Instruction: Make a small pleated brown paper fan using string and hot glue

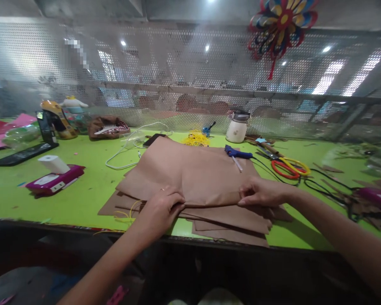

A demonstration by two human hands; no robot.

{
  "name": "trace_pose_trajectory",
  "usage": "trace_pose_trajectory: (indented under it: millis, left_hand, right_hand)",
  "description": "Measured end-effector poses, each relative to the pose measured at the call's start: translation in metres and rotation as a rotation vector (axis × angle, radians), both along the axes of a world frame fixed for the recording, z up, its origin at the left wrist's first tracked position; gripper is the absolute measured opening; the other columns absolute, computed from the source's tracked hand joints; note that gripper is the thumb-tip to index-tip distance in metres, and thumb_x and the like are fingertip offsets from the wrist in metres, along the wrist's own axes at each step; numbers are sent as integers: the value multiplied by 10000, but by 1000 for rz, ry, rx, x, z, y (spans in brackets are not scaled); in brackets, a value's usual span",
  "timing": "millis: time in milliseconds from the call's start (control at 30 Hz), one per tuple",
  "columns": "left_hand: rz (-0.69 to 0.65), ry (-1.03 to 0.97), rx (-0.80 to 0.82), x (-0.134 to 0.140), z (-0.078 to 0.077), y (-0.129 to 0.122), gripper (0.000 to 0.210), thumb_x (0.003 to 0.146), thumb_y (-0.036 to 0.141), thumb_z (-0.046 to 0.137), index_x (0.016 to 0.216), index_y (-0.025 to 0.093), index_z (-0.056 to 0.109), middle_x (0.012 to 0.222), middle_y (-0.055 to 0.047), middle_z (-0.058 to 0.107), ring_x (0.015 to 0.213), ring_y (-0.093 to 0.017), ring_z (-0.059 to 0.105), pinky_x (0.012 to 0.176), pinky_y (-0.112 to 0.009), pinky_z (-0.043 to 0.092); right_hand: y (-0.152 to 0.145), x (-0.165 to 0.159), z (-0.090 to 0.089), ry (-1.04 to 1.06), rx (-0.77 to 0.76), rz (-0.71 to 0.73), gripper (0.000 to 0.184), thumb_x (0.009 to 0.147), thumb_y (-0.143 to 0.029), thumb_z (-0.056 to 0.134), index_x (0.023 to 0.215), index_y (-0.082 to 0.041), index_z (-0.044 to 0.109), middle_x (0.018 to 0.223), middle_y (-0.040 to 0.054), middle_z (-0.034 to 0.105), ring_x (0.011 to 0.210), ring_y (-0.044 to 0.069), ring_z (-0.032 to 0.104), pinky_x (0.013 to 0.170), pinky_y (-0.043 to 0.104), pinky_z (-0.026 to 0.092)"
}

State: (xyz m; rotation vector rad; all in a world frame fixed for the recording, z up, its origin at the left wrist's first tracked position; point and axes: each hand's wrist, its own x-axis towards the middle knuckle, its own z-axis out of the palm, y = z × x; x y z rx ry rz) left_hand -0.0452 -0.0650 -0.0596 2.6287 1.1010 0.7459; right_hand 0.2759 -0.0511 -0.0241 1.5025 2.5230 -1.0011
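A large sheet of brown kraft paper (190, 169) lies on top of a loose stack of brown paper pieces (231, 216) near the table's front edge. At the middle of the sheet's near edge, my left hand (165, 203) is closed on the paper, fingers curled. My right hand (257, 192) pinches the same edge farther right, where a narrow strip looks folded up. Thin yellow strands (127, 217) stick out beside my left wrist. A blue glue gun (239, 153) rests at the sheet's far right corner.
Scissors with red and yellow handles (290, 167) lie right of the paper, among black cables. Farther back are a white jar (237, 127), a bundle of yellow strands (197, 138) and a white cable (114, 161). A purple power strip (55, 180) sits at left.
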Motion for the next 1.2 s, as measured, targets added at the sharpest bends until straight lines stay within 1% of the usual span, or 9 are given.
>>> trace_pose_trajectory:
  millis: [133,200,267,333,367,500,667,1000,1200]
  left_hand:
    - [14,47,0,1,4,1,167,877,211,470,836,147,619,855,-67,570,841,-180,510,759,-293,400]
    - [15,69,-6,1,6,0,178,879,215,465,821,148,620,839,-67,563,834,-184,505,746,-292,397]
    - [11,77,-14,2,7,0,180,880,215,464,815,151,619,834,-64,562,830,-182,503,739,-288,394]
    - [11,72,-17,1,6,1,177,881,219,465,828,154,621,837,-59,562,830,-178,504,738,-283,393]
    - [14,69,-18,1,5,1,177,883,223,464,838,155,622,839,-58,562,833,-177,504,739,-282,392]
    - [4,69,-4,-1,1,3,190,891,244,455,858,158,621,844,-59,569,856,-182,499,761,-291,389]
    - [2,96,0,-1,4,3,215,903,254,426,845,154,607,836,-63,560,859,-190,485,778,-308,380]
    - [11,267,4,4,15,9,285,922,280,359,813,166,597,844,-67,538,819,-193,472,738,-321,364]
    - [18,318,53,7,17,9,267,915,236,353,761,158,556,817,-64,529,777,-186,468,709,-316,364]
  right_hand:
    - [-13,23,1,-80,60,-8,355,806,-460,519,663,-146,601,589,10,556,534,115,459,500,232,310]
    - [-23,23,7,-206,268,-110,310,806,-423,531,676,-156,621,606,32,566,545,139,475,505,253,313]
    - [-35,8,14,-255,601,-212,243,817,-364,529,732,-164,637,711,71,594,633,180,514,565,288,353]
    - [-45,-20,18,-130,847,-102,214,862,-293,477,792,-169,637,862,103,607,807,215,532,719,336,391]
    - [-47,-36,17,-71,860,20,194,867,-269,476,812,-177,638,867,98,606,841,215,525,763,344,391]
    - [-45,-85,-4,-59,848,155,177,875,-247,488,813,-150,621,806,83,586,817,205,498,741,338,400]
    - [-33,-81,-29,-27,796,66,246,909,-229,436,763,-143,614,811,83,569,802,177,505,706,293,399]
    - [-24,-68,-21,63,618,84,206,913,-238,409,806,-148,559,831,68,578,743,154,500,681,272,399]
    - [-18,-58,-17,165,460,83,236,925,-250,378,948,-168,598,852,59,608,758,157,532,695,274,414]
